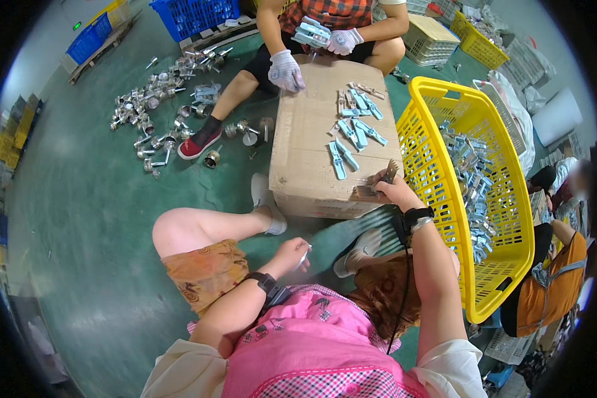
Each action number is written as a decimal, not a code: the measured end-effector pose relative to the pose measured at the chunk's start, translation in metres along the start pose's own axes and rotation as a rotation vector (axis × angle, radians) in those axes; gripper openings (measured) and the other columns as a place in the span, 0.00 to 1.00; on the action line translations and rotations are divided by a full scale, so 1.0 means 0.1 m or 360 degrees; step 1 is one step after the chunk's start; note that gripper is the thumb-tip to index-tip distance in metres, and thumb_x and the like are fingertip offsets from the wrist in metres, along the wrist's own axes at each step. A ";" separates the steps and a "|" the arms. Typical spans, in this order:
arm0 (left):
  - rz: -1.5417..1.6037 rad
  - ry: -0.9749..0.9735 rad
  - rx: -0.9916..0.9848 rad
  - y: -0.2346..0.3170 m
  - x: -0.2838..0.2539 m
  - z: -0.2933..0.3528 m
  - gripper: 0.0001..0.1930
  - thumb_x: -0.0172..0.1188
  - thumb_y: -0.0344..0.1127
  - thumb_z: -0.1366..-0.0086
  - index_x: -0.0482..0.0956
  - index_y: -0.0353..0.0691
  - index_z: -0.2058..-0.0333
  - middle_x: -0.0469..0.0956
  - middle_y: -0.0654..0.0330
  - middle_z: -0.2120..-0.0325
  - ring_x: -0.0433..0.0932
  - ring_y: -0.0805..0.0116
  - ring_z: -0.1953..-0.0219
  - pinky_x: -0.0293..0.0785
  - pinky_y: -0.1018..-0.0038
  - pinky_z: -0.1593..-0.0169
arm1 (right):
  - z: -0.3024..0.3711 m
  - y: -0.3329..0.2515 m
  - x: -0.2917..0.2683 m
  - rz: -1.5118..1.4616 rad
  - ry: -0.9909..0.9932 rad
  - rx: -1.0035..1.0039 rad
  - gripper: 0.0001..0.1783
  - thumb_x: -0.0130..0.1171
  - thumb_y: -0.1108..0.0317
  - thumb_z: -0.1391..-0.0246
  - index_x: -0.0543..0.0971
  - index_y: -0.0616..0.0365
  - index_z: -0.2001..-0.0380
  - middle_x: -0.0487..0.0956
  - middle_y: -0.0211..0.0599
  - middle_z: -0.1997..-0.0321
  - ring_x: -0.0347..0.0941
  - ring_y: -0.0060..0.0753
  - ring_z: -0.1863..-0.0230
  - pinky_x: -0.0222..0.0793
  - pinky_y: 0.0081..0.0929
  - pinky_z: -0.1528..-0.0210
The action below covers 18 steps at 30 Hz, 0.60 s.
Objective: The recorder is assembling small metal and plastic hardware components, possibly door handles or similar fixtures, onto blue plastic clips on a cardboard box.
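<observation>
My left hand (290, 257) is closed low between my knees, with a small pale, shiny piece (305, 255) showing at its fingers; its kind is unclear. At the near right corner of a cardboard box (302, 142), my right hand (398, 190) has its fingers bent together beside ragged brown pieces (391, 172). Whether it grips them, or whether they belong to the box, I cannot tell. Several light-blue plastic clip-like parts (358, 127) lie on the box top, beyond my right hand. A few brownish, metallic-looking pieces (341, 103) lie among them.
A yellow basket (438, 169) of light-blue and metal parts stands right of the box. Across it sits a person in white gloves (286, 71), one holding light-blue parts (312, 32). Shiny metal parts (154, 99) are scattered on the green floor at left. Another person in orange (552, 285) is at right.
</observation>
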<state>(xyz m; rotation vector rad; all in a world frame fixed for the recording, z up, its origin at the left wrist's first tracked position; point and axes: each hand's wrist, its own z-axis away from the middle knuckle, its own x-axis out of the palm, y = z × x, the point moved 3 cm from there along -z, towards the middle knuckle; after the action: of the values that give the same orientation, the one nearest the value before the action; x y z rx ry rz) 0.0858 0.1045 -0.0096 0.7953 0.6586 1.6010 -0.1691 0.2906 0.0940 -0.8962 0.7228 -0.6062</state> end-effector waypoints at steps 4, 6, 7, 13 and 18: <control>-0.0043 -0.0021 -0.0016 0.07 0.01 0.02 0.12 0.46 0.36 0.34 0.72 0.32 0.64 0.76 0.53 0.79 0.77 0.65 0.80 0.74 0.70 0.77 | -0.03 0.02 -0.01 -0.0003 -0.0016 -0.0008 0.09 0.55 0.71 0.53 0.74 0.62 0.67 0.74 0.29 0.72 0.68 0.20 0.76 0.68 0.19 0.71; -0.0066 -0.0016 -0.0034 0.05 0.01 0.02 0.12 0.46 0.36 0.34 0.72 0.32 0.64 0.76 0.53 0.78 0.77 0.65 0.80 0.74 0.71 0.78 | -0.04 0.02 0.00 0.0008 -0.0033 0.0000 0.10 0.54 0.71 0.53 0.74 0.62 0.66 0.74 0.29 0.71 0.69 0.20 0.75 0.69 0.19 0.71; -0.0065 -0.0015 -0.0034 0.05 0.01 0.02 0.12 0.46 0.36 0.34 0.72 0.32 0.64 0.76 0.53 0.78 0.77 0.65 0.80 0.74 0.71 0.78 | -0.04 0.02 0.00 0.0008 -0.0034 -0.0001 0.10 0.54 0.71 0.53 0.74 0.62 0.66 0.74 0.29 0.71 0.69 0.20 0.75 0.69 0.19 0.71; -0.0107 -0.0027 -0.0034 0.08 0.02 0.04 0.12 0.46 0.36 0.34 0.72 0.31 0.64 0.76 0.53 0.77 0.78 0.65 0.79 0.75 0.70 0.78 | -0.02 0.05 0.00 -0.0038 0.0014 0.0043 0.09 0.54 0.70 0.53 0.74 0.61 0.66 0.74 0.29 0.72 0.68 0.21 0.75 0.69 0.19 0.70; -0.0114 -0.0029 -0.0018 0.05 0.01 0.05 0.12 0.45 0.35 0.35 0.71 0.31 0.64 0.76 0.53 0.77 0.78 0.65 0.79 0.76 0.70 0.77 | 0.03 -0.05 0.03 -0.0016 0.0016 0.0052 0.09 0.55 0.71 0.54 0.74 0.61 0.67 0.73 0.29 0.72 0.68 0.21 0.75 0.69 0.19 0.70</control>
<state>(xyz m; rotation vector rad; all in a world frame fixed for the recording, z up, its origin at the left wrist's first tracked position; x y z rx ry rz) 0.0860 0.1044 -0.0025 0.7685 0.6576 1.5297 -0.1656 0.2879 0.0986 -0.8679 0.7161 -0.6302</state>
